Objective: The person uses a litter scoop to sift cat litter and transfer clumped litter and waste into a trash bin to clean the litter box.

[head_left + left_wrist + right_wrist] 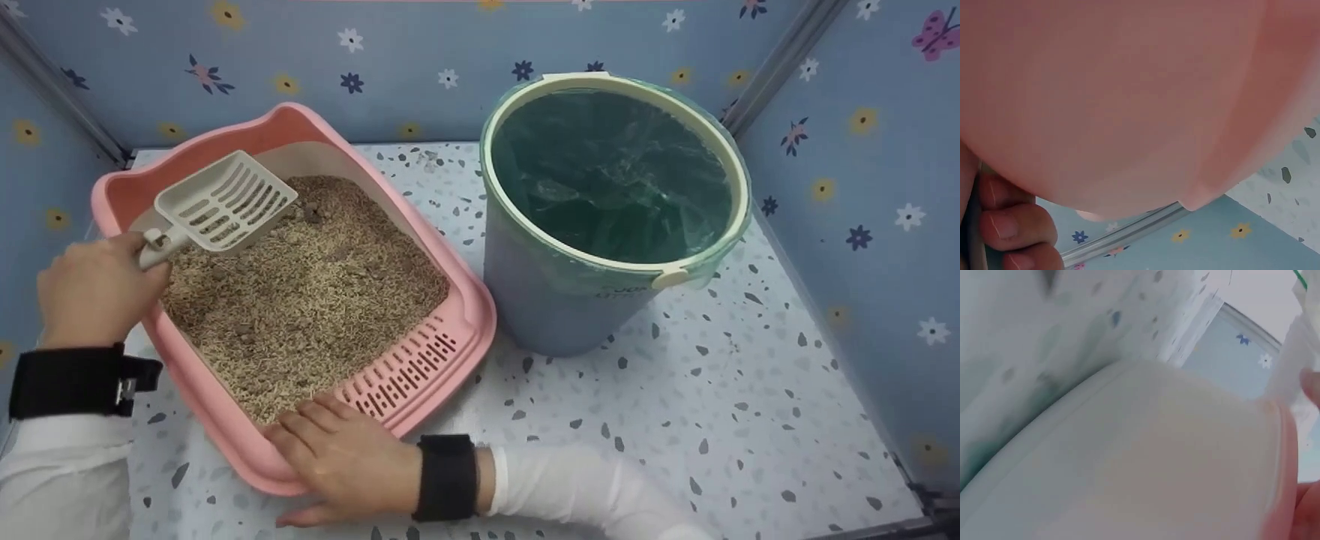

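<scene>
In the head view my left hand [94, 289] grips the handle of a pale grey slotted litter scoop [232, 199]. The scoop is over the far left of a pink litter box [476, 300], its slotted pan tilted. Brown granular litter [315, 300] with some darker lumps covers the box floor. At the near side, my right hand [360, 465] holds the box rim, fingers over the edge and thumb outside. Curled left fingers [1019, 230] show beside the pink wall in the left wrist view. The right wrist view has the box's pale outer wall [1145, 455].
Right of the box stands a tall bluish bin [562, 307] with a cream rim and green liner bag. Both containers stand on a speckled white surface [720, 420]. Blue flowered panels [420, 45] close in the back and sides.
</scene>
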`<action>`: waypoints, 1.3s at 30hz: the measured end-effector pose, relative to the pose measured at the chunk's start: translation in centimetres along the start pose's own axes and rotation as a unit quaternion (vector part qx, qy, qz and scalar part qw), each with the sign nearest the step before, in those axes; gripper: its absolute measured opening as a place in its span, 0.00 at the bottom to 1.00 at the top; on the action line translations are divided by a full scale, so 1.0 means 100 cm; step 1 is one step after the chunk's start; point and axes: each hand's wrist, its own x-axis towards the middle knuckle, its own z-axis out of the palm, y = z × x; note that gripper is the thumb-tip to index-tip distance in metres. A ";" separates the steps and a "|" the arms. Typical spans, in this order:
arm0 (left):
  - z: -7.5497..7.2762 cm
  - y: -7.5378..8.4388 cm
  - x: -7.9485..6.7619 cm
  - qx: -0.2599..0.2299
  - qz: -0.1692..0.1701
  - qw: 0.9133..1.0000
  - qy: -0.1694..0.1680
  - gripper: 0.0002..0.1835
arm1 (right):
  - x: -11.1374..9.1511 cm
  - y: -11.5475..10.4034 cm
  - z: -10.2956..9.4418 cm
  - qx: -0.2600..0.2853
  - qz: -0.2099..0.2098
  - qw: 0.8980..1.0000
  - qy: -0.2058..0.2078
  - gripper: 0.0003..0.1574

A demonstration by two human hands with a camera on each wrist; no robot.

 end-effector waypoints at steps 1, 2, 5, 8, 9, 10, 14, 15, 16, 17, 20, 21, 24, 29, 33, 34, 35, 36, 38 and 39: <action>0.001 -0.003 0.006 0.003 -0.005 1.000 -0.001 0.15 | 0.004 -0.004 0.001 -0.003 0.013 1.000 0.000 0.58; 0.002 -0.007 0.011 0.003 -0.013 1.000 -0.001 0.16 | 0.008 -0.007 0.003 -0.007 0.024 1.000 0.000 0.58; 0.008 -0.016 0.020 -0.020 -0.038 0.999 0.005 0.16 | 0.015 -0.013 0.008 -0.010 0.040 0.999 0.007 0.55; 0.013 -0.021 0.025 -0.066 -0.049 0.997 0.011 0.14 | 0.017 -0.014 0.012 -0.016 0.034 0.999 -0.004 0.54; 0.014 -0.021 0.026 -0.078 -0.047 0.996 0.013 0.13 | 0.018 -0.013 0.013 -0.018 0.031 0.999 -0.014 0.54; 0.015 -0.021 0.027 -0.087 -0.042 0.995 0.014 0.12 | 0.018 -0.013 0.013 -0.021 0.028 0.999 -0.024 0.55; 0.016 -0.019 0.034 -0.095 -0.032 0.995 0.013 0.11 | 0.021 -0.012 0.015 -0.034 0.017 0.999 -0.020 0.54; 0.017 -0.019 0.035 -0.095 -0.031 0.995 0.012 0.11 | 0.022 -0.012 0.016 -0.038 0.015 0.999 -0.012 0.54; 0.016 -0.020 0.036 -0.098 -0.032 0.995 0.009 0.11 | 0.022 -0.012 0.017 -0.043 0.013 0.999 -0.001 0.53; 0.017 -0.020 0.038 -0.100 -0.033 0.994 0.006 0.11 | 0.022 -0.012 0.017 -0.048 0.010 0.999 0.007 0.52; 0.017 -0.021 0.040 -0.097 -0.029 0.995 0.002 0.11 | 0.021 -0.010 0.019 -0.065 0.005 0.998 0.025 0.46; 0.018 -0.021 0.041 -0.096 -0.027 0.995 0.000 0.10 | 0.021 -0.010 0.020 -0.071 0.003 0.997 0.031 0.45; 0.019 -0.021 0.041 -0.090 -0.023 0.996 0.000 0.09 | 0.018 -0.008 0.021 -0.081 -0.002 0.996 0.042 0.40; 0.020 -0.020 0.039 -0.093 -0.032 0.995 0.000 0.10 | 0.017 -0.005 0.020 -0.070 -0.008 0.997 0.038 0.36; 0.023 -0.022 0.036 -0.096 -0.040 0.994 0.016 0.13 | 0.015 -0.003 0.019 -0.051 -0.011 0.998 0.032 0.36; 0.023 -0.022 0.035 -0.098 -0.044 0.994 0.022 0.14 | 0.014 -0.002 0.019 -0.048 -0.013 0.998 0.031 0.36; 0.024 -0.023 0.034 -0.098 -0.045 0.994 0.027 0.15 | 0.013 -0.001 0.018 -0.048 -0.015 0.998 0.028 0.36; 0.025 -0.023 0.032 -0.101 -0.048 0.993 0.033 0.15 | 0.013 -0.001 0.018 -0.047 -0.017 0.998 0.025 0.36; 0.026 -0.023 0.028 -0.108 -0.055 0.992 0.039 0.16 | 0.011 0.001 0.017 -0.052 -0.022 0.998 0.021 0.35; 0.026 -0.022 0.026 -0.114 -0.059 0.991 0.041 0.16 | 0.010 0.002 0.017 -0.053 -0.024 0.998 0.019 0.35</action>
